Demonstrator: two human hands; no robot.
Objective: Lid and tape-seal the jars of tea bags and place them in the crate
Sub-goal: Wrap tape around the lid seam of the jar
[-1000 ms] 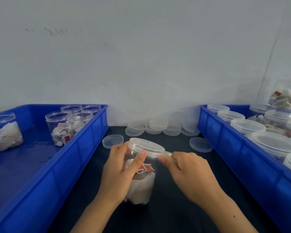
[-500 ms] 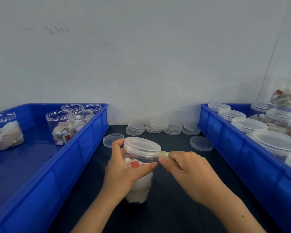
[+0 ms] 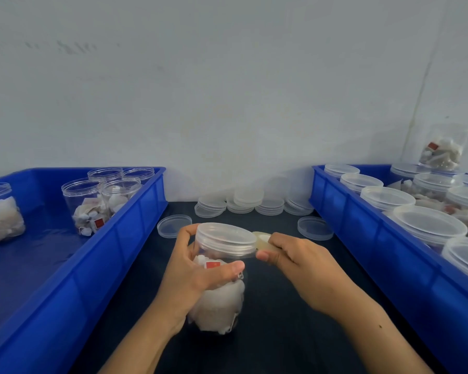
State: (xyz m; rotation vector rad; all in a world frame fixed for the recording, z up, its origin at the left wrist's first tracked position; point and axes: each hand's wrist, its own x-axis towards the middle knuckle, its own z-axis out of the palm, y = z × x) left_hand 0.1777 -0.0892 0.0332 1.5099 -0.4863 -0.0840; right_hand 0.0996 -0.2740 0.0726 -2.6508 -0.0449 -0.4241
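While lidded, clear jar [image 3: 222,279] shows white tea bags [image 3: 219,306], red tag [image 3: 213,264]

The dark desk [image 3: 281,333] forms a lane walled by the left crate [image 3: 97,265] and the right crate [image 3: 376,252], with bare surface on either side of the held jar [image 3: 222,292]. Beyond the jar, stacked lids [image 3: 247,201] line the wall, and two loose lids [image 3: 173,225] [image 3: 315,228] lie just before them. The left crate has open floor nearer than its lidless jars [image 3: 92,203]; the right crate is packed with lidded jars [image 3: 427,225].
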